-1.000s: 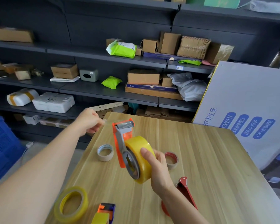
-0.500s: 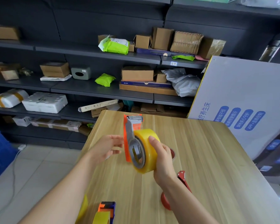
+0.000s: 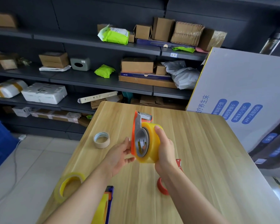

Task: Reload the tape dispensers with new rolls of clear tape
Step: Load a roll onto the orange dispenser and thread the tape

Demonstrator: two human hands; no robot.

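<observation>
Above the wooden table [image 3: 204, 159] I hold an orange and grey tape dispenser [image 3: 136, 125] upright. A roll of yellowish clear tape [image 3: 152, 139] sits on its hub. My right hand [image 3: 164, 149] grips the roll from the right side. My left hand [image 3: 118, 157] is palm up at the dispenser's orange side plate, fingertips touching its edge. A spare roll of clear tape [image 3: 68, 185] lies at the table's near left edge. A second dispenser [image 3: 107, 204], blue and orange with a yellow roll, lies at the bottom, partly hidden by my left forearm.
An empty-looking beige tape core [image 3: 101, 140] lies left of my hands. A red dispenser [image 3: 162, 187] lies under my right forearm. A large white printed box [image 3: 242, 94] leans at the table's right. Dark shelves [image 3: 94, 78] with parcels stand behind.
My left hand came back from the far left to the dispenser's orange side plate. The right hand kept its hold on the roll and brought the dispenser slightly closer.
</observation>
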